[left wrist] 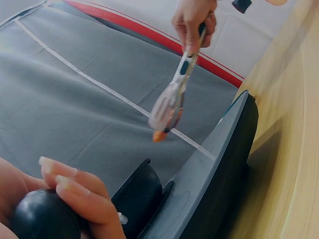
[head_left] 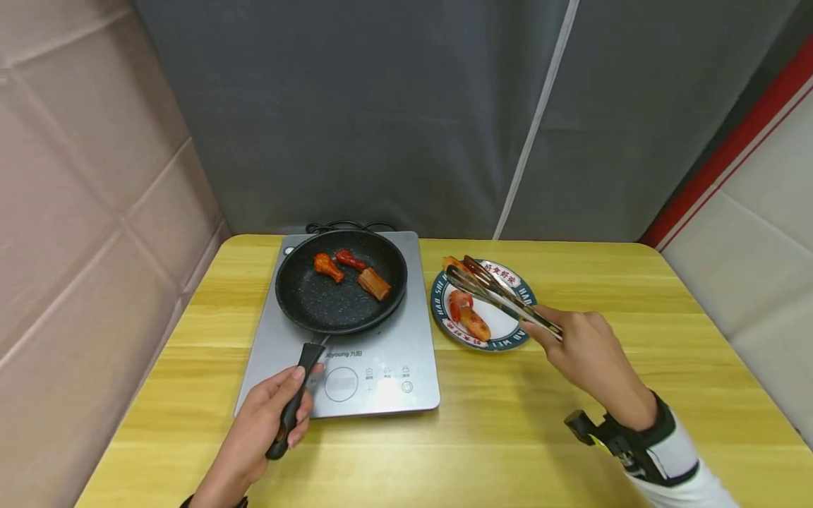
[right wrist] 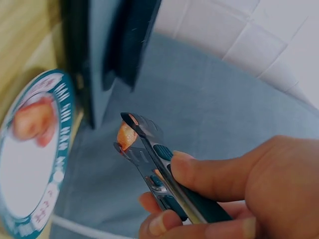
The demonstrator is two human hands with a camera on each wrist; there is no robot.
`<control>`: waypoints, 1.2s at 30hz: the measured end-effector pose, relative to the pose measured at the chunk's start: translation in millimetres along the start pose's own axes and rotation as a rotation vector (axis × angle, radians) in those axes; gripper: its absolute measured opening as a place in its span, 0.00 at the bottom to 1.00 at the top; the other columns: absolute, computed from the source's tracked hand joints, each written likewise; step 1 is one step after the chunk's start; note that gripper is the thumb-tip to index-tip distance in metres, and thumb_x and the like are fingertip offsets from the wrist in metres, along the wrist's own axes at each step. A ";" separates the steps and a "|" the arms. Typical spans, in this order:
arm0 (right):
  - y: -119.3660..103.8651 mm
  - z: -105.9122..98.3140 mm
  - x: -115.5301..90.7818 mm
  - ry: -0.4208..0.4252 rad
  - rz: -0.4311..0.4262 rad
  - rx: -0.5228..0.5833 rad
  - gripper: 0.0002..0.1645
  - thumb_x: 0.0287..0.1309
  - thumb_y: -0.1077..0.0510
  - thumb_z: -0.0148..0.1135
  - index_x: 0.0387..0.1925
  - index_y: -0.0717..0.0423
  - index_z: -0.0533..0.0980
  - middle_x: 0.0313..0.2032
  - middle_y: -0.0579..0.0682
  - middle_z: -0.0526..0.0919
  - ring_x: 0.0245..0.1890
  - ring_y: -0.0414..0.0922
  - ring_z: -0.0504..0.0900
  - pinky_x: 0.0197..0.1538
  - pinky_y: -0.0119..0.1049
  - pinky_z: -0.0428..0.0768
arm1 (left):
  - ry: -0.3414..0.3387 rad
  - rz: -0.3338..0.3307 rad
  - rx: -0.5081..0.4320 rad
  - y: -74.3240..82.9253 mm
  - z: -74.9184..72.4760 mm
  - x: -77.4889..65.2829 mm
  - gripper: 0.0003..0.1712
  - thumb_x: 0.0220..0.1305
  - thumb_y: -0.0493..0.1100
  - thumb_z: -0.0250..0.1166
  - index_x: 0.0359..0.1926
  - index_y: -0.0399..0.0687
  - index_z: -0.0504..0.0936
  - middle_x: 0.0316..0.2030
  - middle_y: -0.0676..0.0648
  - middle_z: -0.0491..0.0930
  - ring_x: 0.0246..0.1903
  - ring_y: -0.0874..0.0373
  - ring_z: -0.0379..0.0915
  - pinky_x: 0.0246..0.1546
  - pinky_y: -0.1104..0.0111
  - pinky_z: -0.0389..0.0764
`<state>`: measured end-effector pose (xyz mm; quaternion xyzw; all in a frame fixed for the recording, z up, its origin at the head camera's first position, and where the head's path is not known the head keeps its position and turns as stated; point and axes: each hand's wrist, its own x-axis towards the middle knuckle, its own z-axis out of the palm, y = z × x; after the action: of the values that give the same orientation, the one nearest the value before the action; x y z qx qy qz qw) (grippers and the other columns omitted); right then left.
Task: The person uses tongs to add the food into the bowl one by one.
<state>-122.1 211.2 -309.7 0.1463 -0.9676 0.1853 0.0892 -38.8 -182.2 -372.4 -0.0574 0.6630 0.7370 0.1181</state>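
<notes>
My left hand [head_left: 263, 416] grips the black handle of a frying pan [head_left: 311, 307], which sits on a silver induction cooker [head_left: 381, 395]. In the pan lie a small drumstick [head_left: 327, 268], a red piece of food [head_left: 351, 259] and a brown, ridged block of food [head_left: 373, 283]. My right hand [head_left: 587, 353] holds metal tongs [head_left: 517, 308] above a plate [head_left: 528, 293] with a patterned blue-green rim. An orange-brown piece of food [right wrist: 127, 135] is pinched between the tongs' tips, raised off the plate. On the plate are a red-and-white piece [head_left: 459, 303] and a golden-brown piece [head_left: 475, 323].
The cooker and plate stand side by side on a yellow wooden table [head_left: 603, 282]. A black cable [head_left: 349, 224] lies behind the cooker. Grey cloth [head_left: 356, 113] hangs at the back, with pale padded walls [head_left: 89, 212] at the sides.
</notes>
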 end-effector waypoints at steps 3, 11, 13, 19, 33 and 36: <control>-11.6 -3.4 4.4 -0.004 -0.009 0.018 0.27 0.64 0.46 0.60 0.53 0.66 0.78 0.09 0.38 0.50 0.09 0.38 0.49 0.16 0.33 0.53 | -0.005 -0.002 0.003 0.7 0.2 0.6 0.33 0.75 0.55 0.47 0.62 0.27 0.63 0.20 0.49 0.66 0.12 0.61 0.61 0.12 0.72 0.66; -44.5 -6.2 19.1 -0.040 -0.102 0.051 0.24 0.63 0.48 0.62 0.52 0.63 0.79 0.10 0.39 0.54 0.08 0.38 0.54 0.15 0.32 0.55 | 0.001 -0.004 -0.003 1.5 0.6 0.6 0.33 0.75 0.54 0.47 0.62 0.27 0.64 0.20 0.49 0.65 0.12 0.61 0.61 0.12 0.73 0.66; -51.4 -5.0 21.8 -0.053 -0.123 0.052 0.23 0.63 0.48 0.62 0.51 0.61 0.80 0.10 0.40 0.55 0.08 0.38 0.55 0.15 0.32 0.55 | 0.005 -0.011 -0.008 1.4 0.9 1.0 0.32 0.75 0.54 0.47 0.62 0.27 0.64 0.20 0.49 0.65 0.12 0.61 0.61 0.12 0.73 0.65; -64.7 5.1 29.2 -0.070 -0.179 0.069 0.14 0.62 0.51 0.64 0.43 0.55 0.83 0.11 0.40 0.61 0.11 0.38 0.59 0.17 0.33 0.59 | -0.002 -0.020 -0.018 0.3 0.6 1.2 0.33 0.75 0.54 0.47 0.62 0.27 0.63 0.21 0.49 0.65 0.12 0.62 0.61 0.12 0.74 0.65; -96.1 34.9 50.3 -0.159 -0.186 0.062 0.16 0.62 0.48 0.63 0.40 0.56 0.82 0.12 0.43 0.63 0.09 0.39 0.62 0.14 0.32 0.60 | 0.009 -0.030 -0.028 1.2 0.8 -0.5 0.33 0.75 0.54 0.47 0.62 0.27 0.64 0.21 0.49 0.65 0.12 0.62 0.60 0.13 0.74 0.65; -102.9 38.4 54.2 -0.164 -0.182 0.031 0.17 0.62 0.48 0.63 0.42 0.57 0.83 0.13 0.44 0.65 0.10 0.40 0.63 0.13 0.32 0.62 | 0.011 -0.028 -0.026 1.4 0.9 -0.8 0.33 0.75 0.55 0.47 0.62 0.27 0.64 0.21 0.49 0.65 0.12 0.62 0.60 0.13 0.74 0.65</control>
<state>-145.2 91.4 -298.3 0.2495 -0.9514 0.1789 0.0241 -38.3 -181.6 -370.7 -0.0722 0.6532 0.7435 0.1238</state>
